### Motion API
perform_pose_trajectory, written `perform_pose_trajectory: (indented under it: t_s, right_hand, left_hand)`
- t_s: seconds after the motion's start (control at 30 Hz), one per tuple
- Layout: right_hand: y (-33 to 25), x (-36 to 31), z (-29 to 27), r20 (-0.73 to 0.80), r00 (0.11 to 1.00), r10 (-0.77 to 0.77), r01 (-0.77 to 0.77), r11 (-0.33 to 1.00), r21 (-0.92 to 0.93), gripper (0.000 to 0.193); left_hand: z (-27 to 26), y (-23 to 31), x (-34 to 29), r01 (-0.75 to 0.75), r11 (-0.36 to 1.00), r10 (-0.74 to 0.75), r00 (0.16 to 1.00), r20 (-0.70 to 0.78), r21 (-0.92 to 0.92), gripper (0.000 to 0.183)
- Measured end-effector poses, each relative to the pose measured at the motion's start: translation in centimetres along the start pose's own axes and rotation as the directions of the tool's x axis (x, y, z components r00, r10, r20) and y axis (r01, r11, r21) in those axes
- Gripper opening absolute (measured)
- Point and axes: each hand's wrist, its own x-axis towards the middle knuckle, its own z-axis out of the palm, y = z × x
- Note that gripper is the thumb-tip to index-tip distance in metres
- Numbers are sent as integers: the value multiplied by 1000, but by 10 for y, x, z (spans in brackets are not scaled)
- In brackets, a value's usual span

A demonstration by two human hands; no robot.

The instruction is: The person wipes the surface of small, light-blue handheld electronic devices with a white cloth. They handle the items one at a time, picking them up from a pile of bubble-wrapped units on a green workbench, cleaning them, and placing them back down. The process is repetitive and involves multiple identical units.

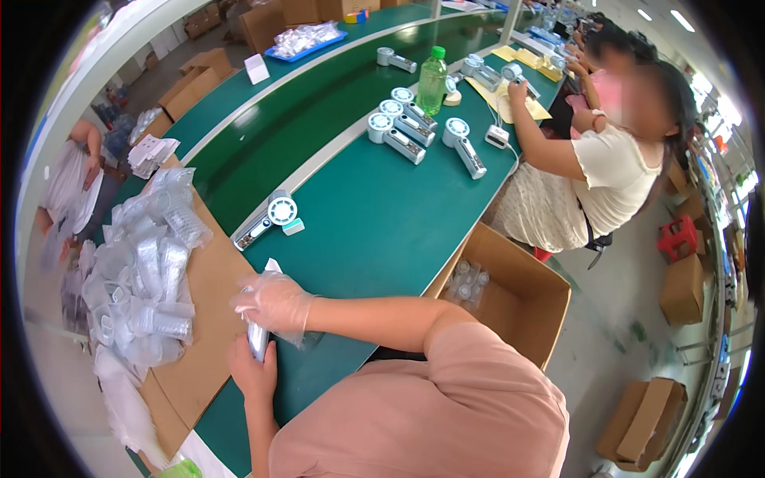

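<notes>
My left hand (pixel 253 368), bare, is closed round the lower end of a small silvery-grey handheld fan (pixel 257 338). Over the fan's upper part lies my right hand (pixel 275 303) in a thin clear plastic glove, its fingers closed on it. A white scrap (pixel 273 265), perhaps tissue or paper, sticks out beyond the right fingers. The fan's head is hidden under the glove. Farther off on the green bench lies another grey handheld fan (pixel 281 209), with a small white-and-teal block (pixel 293 227) beside it.
Clear plastic sleeves (pixel 147 275) pile up on cardboard (pixel 211 319) at left. Several grey fans (pixel 398 131) and a green bottle (pixel 432 84) stand farther along the bench. At right, a co-worker (pixel 610 171) sits past an open carton (pixel 518 295). A green belt (pixel 239 151) runs behind.
</notes>
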Motion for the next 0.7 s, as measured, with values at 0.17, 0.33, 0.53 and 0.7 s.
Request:
perform_pose_trajectory:
  t_s: [0.17, 0.33, 0.53, 0.7]
  right_hand:
    - [14, 1, 3, 212, 895, 392, -407, 527, 746, 22]
    - [22, -11, 34, 498, 802, 330, -232, -595, 769, 31]
    - [-5, -24, 33, 160, 767, 621, -115, -112, 987, 35]
    - [-19, -19, 12, 212, 777, 592, -282, 26, 959, 36]
  left_hand:
    - [3, 12, -3, -49, 994, 39, 994, -101, -98, 45]
    - [3, 19, -14, -1, 980, -21, 994, -110, -197, 47]
    - [10, 42, 14, 113, 843, -208, 970, -126, -526, 52]
    - [8, 57, 27, -73, 882, 3, 989, -150, -466, 33]
